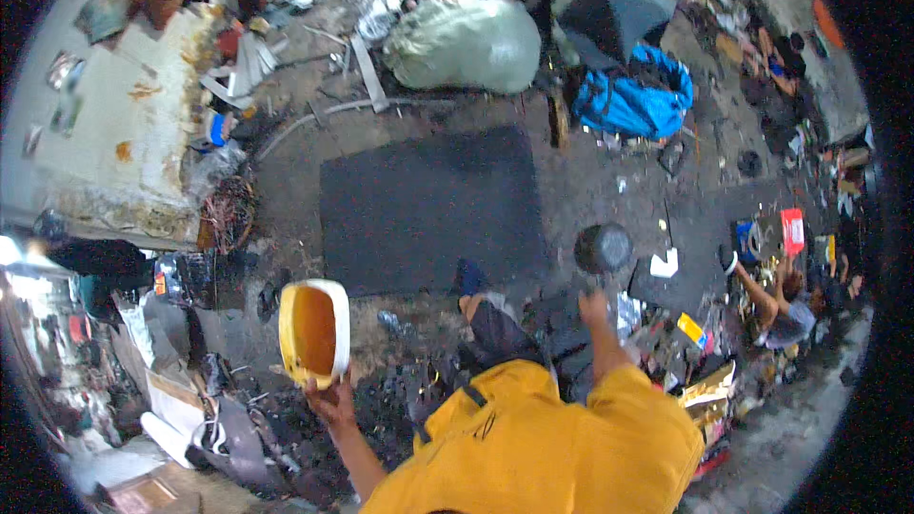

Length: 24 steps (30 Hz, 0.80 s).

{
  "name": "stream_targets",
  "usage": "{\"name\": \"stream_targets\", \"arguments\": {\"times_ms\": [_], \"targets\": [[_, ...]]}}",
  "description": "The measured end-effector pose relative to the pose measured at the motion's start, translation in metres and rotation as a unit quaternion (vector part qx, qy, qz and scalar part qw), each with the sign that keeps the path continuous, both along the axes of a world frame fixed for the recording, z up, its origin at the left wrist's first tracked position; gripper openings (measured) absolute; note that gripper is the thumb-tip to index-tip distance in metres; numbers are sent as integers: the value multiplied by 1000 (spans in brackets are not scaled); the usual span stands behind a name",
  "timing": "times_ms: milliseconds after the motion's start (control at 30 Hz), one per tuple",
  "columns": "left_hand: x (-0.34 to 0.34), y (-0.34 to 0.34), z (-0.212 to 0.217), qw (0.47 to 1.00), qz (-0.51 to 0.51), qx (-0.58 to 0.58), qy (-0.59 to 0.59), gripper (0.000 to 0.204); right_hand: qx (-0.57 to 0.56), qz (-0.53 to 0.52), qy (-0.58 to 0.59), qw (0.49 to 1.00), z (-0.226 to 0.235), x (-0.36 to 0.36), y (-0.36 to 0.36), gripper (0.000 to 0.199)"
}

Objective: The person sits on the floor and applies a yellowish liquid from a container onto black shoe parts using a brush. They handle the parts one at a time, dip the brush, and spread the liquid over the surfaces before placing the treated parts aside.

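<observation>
Though blurry, arms (359, 457) outspread, left fingers (330, 400) closed on tub (317, 331), right (592, 305) apparently on pan (606, 248)

No legible text; dark marks (473, 430) on yellow shirt (581, 447) unreadable.

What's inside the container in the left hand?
Inside the container, only an orange-brown surface shows; whether that is bare wall or some contents, I can't tell. The left hand covers part of its near end.

Blur hides whether the right hand (592, 306) grips the dark round vessel (606, 248) near it
</observation>
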<state>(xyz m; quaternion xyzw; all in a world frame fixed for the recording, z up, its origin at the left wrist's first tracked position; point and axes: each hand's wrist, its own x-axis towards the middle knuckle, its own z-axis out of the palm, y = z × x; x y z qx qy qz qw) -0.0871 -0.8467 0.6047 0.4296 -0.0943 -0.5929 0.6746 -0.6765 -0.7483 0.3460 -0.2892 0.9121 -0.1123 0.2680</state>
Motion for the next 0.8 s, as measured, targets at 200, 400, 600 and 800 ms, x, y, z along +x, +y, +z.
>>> {"name": "stream_targets", "arguments": {"times_ms": [200,400,600,800], "targets": [[-43,-191,24,998,-70,-8,0,78,-99,-200,-26,974,38,15,-167,61],[-109,-379,42,968,-246,7,-50,80,-134,-506,-69,849,6,83,-146,65],[-214,-540,5,889,-451,-5,-76,80,30,-637,-82,766,-51,181,-91,90],[-318,-669,-77,816,-574,5,-61,88,5,-727,-53,685,-92,269,-154,73]]}}
